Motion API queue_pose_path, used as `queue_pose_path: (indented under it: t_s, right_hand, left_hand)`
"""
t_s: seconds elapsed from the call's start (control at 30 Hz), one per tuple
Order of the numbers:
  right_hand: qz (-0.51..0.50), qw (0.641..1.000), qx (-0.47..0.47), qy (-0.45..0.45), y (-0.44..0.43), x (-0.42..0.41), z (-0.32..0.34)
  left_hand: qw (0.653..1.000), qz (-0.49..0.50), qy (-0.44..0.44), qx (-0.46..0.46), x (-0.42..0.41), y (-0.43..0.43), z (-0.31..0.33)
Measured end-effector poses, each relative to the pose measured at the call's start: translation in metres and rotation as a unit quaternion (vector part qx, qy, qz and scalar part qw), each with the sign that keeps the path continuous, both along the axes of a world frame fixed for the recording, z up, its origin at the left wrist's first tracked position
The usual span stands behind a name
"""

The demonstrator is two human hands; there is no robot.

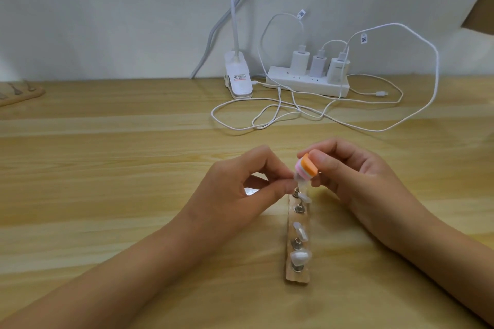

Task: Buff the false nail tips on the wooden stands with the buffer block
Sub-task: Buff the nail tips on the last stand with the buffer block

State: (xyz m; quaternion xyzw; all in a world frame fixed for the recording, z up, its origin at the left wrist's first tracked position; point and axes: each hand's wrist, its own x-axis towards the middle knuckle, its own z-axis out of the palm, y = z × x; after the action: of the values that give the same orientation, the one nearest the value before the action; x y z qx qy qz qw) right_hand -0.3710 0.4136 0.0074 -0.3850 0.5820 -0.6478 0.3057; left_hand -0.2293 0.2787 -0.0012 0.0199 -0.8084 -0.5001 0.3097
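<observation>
A right hand (358, 176) pinches the buffer block (386, 166) against a clear nail tip (381, 183) on the wooden stand (296, 277). The left hand (240, 188) pinches its post, largely hiding it.

The far end of the wooden stand (295, 278) is hidden behind the left hand (238, 189) and the buffer block (307, 167). The nail tip (302, 182) pinched there is mostly covered. At the far left edge of the surface (107, 168), a wooden board (24, 95) is cut off.

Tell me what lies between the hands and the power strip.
Head view: only looped white cables lie on the table between the left hand, the right hand and the power strip.
</observation>
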Motion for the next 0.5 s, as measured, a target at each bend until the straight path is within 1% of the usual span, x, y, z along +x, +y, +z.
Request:
queue_pose_path:
  t_s: [0.1,0.2,0.33,0.5]
  right_hand:
    - [0.038,0.999,0.007,0.016,0.001,0.001,0.0015]
    - [0.036,0.999,0.028,-0.004,0.0008,-0.0021,0.0034]
    - [0.069,0.998,0.004,-0.005,0.0031,-0.0014,0.0031]
    - [0.051,0.998,0.014,-0.033,0.0021,-0.0043,0.0039]
  left_hand:
    - [1.0,0.005,-0.005,-0.012,-0.0002,-0.0002,0.0005]
    - [1.0,0.008,-0.01,-0.013,0.0002,-0.0006,0.0009]
    - [1.0,0.003,-0.009,-0.027,0.0003,0.0006,0.0014]
    - [1.0,0.0,-0.008,-0.024,0.0007,0.0002,0.0003]
